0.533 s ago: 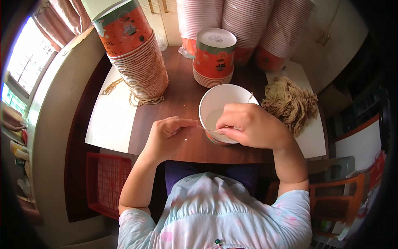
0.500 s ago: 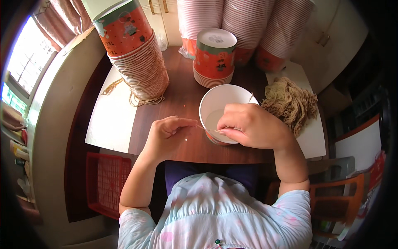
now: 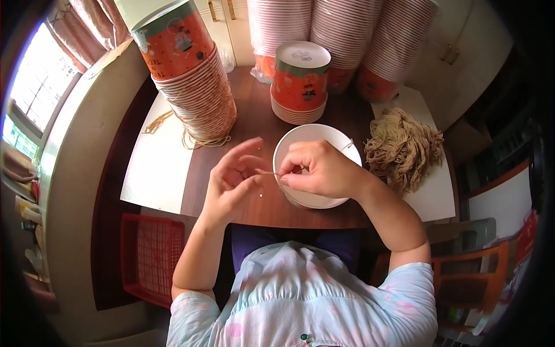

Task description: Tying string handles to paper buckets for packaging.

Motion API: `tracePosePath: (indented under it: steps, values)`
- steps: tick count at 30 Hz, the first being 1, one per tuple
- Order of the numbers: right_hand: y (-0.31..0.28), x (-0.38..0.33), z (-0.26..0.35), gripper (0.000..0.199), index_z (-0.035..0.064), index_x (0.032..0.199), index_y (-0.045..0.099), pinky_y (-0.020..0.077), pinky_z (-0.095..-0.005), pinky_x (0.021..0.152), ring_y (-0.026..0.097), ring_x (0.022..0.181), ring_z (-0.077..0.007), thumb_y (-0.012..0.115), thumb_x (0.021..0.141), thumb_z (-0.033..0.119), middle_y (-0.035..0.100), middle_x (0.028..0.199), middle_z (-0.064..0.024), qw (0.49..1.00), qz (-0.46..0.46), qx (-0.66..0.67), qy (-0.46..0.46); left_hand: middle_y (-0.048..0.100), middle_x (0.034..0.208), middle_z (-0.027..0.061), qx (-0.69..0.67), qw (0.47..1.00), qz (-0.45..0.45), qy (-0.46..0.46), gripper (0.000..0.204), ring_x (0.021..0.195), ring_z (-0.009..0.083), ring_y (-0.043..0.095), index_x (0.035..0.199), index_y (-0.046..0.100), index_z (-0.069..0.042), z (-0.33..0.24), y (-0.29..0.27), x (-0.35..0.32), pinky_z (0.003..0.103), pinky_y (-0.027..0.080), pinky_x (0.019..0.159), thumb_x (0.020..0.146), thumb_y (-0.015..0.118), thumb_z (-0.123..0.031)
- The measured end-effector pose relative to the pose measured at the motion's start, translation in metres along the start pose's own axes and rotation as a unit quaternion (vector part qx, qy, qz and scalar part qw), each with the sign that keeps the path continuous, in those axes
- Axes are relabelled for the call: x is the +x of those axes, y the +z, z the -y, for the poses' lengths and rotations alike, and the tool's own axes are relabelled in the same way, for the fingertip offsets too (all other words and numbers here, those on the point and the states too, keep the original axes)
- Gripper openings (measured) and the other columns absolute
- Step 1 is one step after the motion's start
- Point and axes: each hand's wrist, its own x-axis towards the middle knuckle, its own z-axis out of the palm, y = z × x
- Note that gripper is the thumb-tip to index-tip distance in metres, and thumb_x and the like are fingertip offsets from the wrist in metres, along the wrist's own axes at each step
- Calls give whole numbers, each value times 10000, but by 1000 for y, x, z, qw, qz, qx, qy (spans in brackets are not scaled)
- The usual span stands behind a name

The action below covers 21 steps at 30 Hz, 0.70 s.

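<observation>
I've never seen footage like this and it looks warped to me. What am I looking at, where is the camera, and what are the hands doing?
The camera sits on the person's head and looks down through a fisheye lens, so edges bend. The left hand and right hand pinch a thin string between them over a white paper bowl on the brown table. Behind stand stacks of orange printed bowls, and a shorter stack. A bundle of tan string lies to the right.

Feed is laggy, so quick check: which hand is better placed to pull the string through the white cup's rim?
Left, probably. The left hand pinches the string just outside the white cup, free to draw away. The right hand rests over the cup's rim, seemingly steadying it.
</observation>
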Motion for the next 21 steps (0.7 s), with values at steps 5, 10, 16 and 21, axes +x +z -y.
tracePosePath:
  steps: [5,10,16,21]
  values:
    - [3,2,2,89,-2,800,650,444,-280,606,552,668,-136,681,781,79,591,735,-52,998,-1,28,54,642,1026,75,-9,997,-72,-35,238,978,131,588,1119,635,24,44,-5,-22,250,444,881,896,621,-57]
    - [9,1,6,106,-6,810,656,466,-300,620,569,669,-170,677,773,92,588,733,-77,999,-8,-32,38,640,1011,76,74,994,-74,6,162,936,134,583,1031,670,28,36,12,-15,259,450,860,907,610,-59]
    - [-4,-9,3,155,4,878,657,488,-338,645,600,703,-244,659,756,100,591,743,-109,991,-33,-120,-50,665,909,64,-106,988,-70,-82,185,724,64,555,1027,670,-8,33,0,-15,185,431,644,949,571,-143]
    - [-38,-19,25,59,36,786,611,486,-367,678,599,763,-286,642,764,81,592,760,-90,959,109,-261,21,654,793,20,-58,990,-44,-124,193,607,34,507,984,668,-4,26,-5,-15,177,400,550,949,580,-172]
